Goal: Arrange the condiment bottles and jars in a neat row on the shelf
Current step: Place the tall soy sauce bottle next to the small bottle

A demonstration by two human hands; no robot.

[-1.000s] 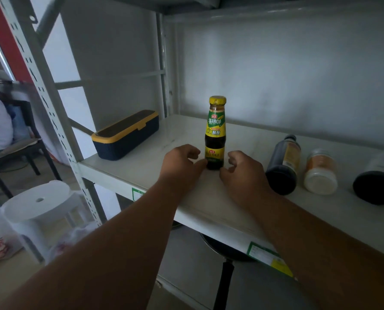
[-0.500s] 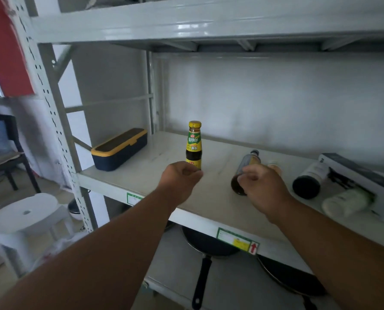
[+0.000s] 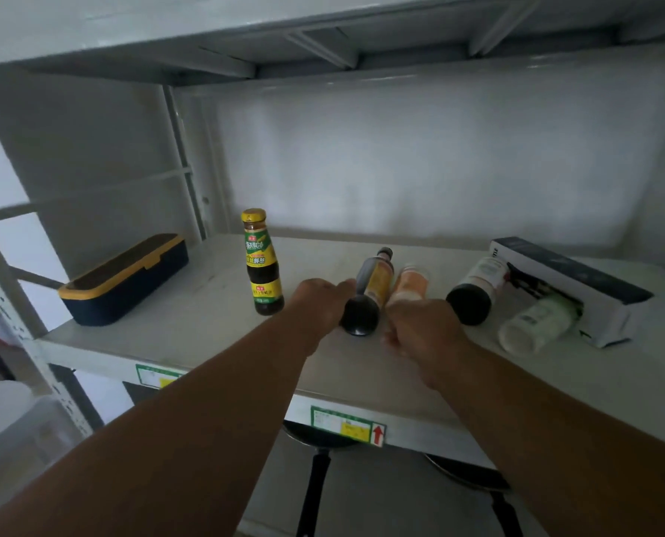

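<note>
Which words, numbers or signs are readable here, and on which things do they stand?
Upright sauce bottle: Chinese characters on the green-yellow label, too blurred to read.
Shelf edge sticker: a red upward arrow; its text is too small.
Lying bottles' labels: unreadable.
No text can be quoted.

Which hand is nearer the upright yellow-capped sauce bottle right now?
Left. The left hand sits just right of the upright yellow-capped sauce bottle, against the lying dark bottle. The right hand is farther right, beyond that lying bottle.
</note>
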